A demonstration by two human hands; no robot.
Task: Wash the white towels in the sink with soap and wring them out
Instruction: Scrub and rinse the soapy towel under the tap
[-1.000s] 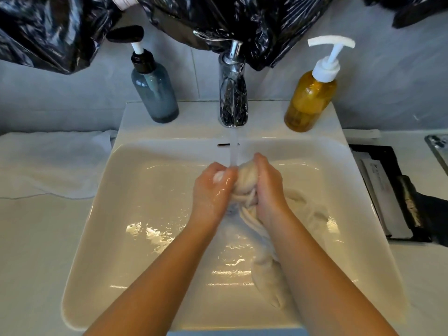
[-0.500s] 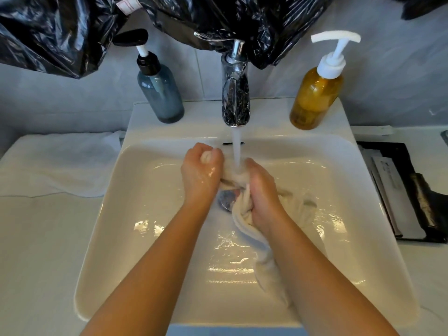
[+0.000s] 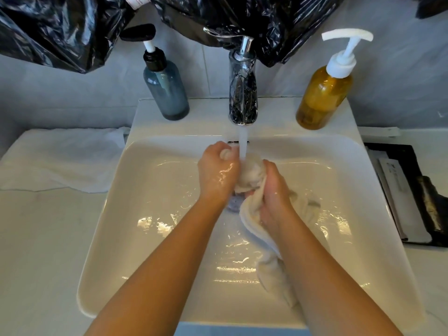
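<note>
In the head view we saw both hands close together under the water stream (image 3: 243, 146). The left hand (image 3: 218, 170) was clenched on one end of the white towel (image 3: 252, 172), a nub of cloth showing from its fist. The right hand (image 3: 274, 190), just beside it, gripped the bunched middle, and the rest trailed from under the right wrist along the floor of the sink (image 3: 145, 190). The faucet (image 3: 243, 93) stood just beyond the knuckles. We judged this the scrub-and-rinse step, with wringing not yet begun. An amber soap bottle (image 3: 322, 98) stood beyond the right hand, and a second towel (image 3: 60, 158) lay on the counter well to the left of the left hand. Next, we reckoned, the hands had to twist opposite ways over the basin, gripping the slippery cloth firmly.
</note>
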